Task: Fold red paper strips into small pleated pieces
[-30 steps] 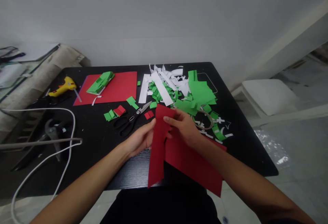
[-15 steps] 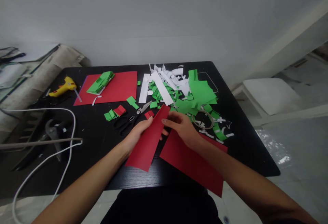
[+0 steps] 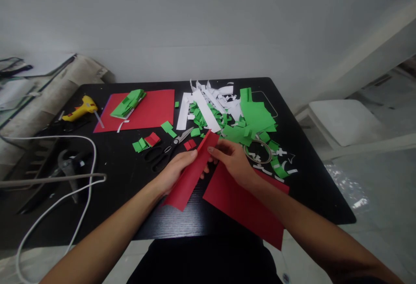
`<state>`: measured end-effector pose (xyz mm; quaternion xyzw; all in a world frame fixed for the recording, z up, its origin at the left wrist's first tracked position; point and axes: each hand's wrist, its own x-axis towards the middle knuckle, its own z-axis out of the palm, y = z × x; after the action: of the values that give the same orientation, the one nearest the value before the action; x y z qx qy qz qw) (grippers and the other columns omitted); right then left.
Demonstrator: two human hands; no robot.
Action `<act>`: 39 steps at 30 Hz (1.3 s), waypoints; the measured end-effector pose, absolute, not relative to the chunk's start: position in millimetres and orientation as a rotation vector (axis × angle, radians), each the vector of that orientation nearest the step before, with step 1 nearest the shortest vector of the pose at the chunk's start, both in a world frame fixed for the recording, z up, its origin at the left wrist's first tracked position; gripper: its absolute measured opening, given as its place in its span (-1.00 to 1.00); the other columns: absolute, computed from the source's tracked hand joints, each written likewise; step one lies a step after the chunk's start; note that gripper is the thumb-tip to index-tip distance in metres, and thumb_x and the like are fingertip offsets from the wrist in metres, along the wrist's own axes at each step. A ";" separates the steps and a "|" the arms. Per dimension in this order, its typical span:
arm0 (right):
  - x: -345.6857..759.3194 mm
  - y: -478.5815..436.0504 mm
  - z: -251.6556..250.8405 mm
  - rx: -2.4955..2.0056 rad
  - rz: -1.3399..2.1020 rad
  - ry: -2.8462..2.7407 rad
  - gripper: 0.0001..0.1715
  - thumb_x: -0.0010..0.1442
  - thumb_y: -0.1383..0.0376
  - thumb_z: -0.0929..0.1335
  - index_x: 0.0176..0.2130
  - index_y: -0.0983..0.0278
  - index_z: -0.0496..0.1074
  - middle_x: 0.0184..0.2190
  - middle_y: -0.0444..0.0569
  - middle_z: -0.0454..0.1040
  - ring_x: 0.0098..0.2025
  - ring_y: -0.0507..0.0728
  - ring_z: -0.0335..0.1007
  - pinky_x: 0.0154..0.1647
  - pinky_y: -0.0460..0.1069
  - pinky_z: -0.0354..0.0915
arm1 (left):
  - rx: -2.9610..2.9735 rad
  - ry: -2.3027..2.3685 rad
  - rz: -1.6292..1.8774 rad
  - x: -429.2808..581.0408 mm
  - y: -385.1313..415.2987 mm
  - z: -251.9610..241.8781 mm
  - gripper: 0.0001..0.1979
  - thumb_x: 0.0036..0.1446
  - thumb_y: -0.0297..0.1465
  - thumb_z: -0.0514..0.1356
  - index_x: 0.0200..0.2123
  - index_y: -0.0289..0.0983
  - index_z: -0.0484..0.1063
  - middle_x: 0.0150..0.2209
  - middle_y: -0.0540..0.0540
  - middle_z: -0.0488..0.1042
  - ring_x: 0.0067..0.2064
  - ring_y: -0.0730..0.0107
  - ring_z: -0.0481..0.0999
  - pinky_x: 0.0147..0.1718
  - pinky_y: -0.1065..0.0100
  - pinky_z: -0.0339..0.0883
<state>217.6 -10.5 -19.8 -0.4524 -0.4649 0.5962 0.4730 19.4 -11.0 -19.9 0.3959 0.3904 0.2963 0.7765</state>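
Both hands hold one long red paper strip (image 3: 191,173) above the black table (image 3: 123,175). My left hand (image 3: 177,170) grips the strip's left edge with curled fingers. My right hand (image 3: 232,160) pinches its upper end near the top corner. The strip slants from upper right to lower left and looks bent along its length. A larger red sheet (image 3: 247,208) lies under my right wrist and hangs over the table's front edge. Black-handled scissors (image 3: 167,150) lie just left of my left hand.
A heap of green and white paper scraps (image 3: 227,112) fills the back middle. A tape ring (image 3: 259,151) sits to its right. A red sheet (image 3: 143,110) with folded green pieces, a yellow glue gun (image 3: 79,109) and a white cable (image 3: 65,197) lie left.
The red strip hung nearly upright from both hands a second ago. It has swung down to a slant across the table, and its long edges are now curling together.
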 end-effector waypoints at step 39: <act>213.8 -20.3 -26.2 -1.057 1.312 -1.210 -0.72 0.09 0.16 0.60 -0.28 0.25 0.59 -0.42 -0.10 0.63 -0.42 0.05 0.55 -0.34 -0.04 0.52 | 1.296 0.894 0.799 26.4 -17.0 -12.8 -0.68 0.27 -0.13 0.31 -0.30 -0.29 0.44 -0.53 0.12 0.33 -0.55 0.57 0.18 -0.56 0.50 0.01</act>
<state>213.8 -20.3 -26.2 -0.4385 -0.5023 0.5447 0.5086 26.4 -17.0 -12.8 0.5671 0.3910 0.3496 0.6351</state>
